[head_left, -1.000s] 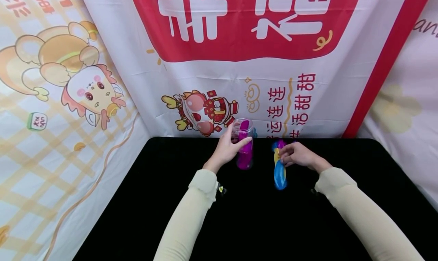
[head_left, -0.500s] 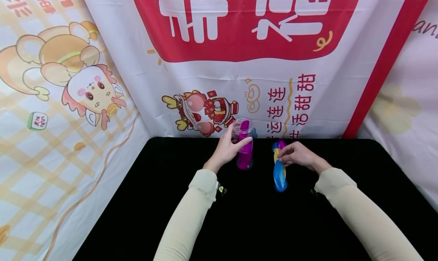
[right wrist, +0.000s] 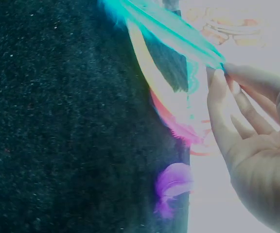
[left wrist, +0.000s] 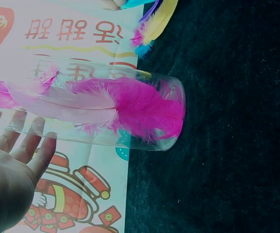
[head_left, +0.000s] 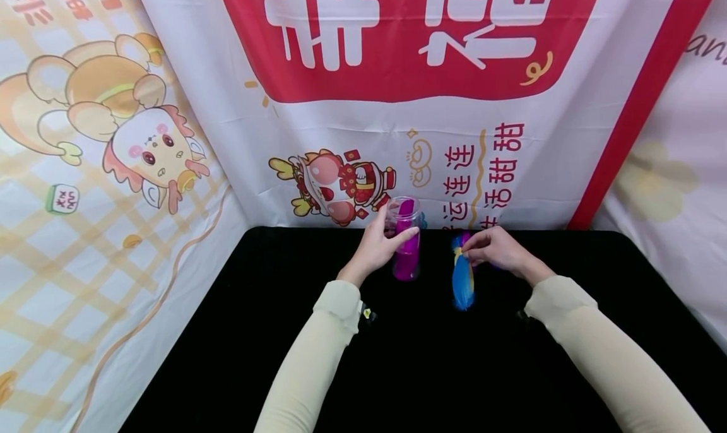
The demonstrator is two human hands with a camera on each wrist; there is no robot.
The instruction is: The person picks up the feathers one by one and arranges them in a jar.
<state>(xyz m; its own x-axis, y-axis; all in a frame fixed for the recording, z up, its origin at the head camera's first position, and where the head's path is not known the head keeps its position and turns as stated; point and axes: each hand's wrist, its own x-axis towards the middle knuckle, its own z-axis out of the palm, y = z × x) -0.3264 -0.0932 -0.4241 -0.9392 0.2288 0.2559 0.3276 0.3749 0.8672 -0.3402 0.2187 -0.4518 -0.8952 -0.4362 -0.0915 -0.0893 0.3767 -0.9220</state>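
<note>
My left hand (head_left: 376, 242) grips an upright clear jar (head_left: 416, 208) near its top. Magenta and pale pink feathers (left wrist: 149, 109) fill much of it, seen through the wall in the left wrist view. To the jar's right, my right hand (head_left: 496, 251) pinches a blue feather (head_left: 463, 286) by its quill between thumb and fingertips, its broad end pointing toward me. Behind it, partly hidden, lie a yellow feather (right wrist: 142, 53) and a pink feather (right wrist: 176, 121). A small curled purple feather (right wrist: 175, 180) rests on the table close to the right hand.
A black-covered table (head_left: 420, 363) lies under both hands, its far edge just beyond the jar. A printed cloth backdrop (head_left: 341, 127) hangs directly behind that edge, and patterned cloths hang at both sides.
My right hand has shifted slightly up and away, drawing the blue feather with it. The left hand and the jar have stayed in place.
</note>
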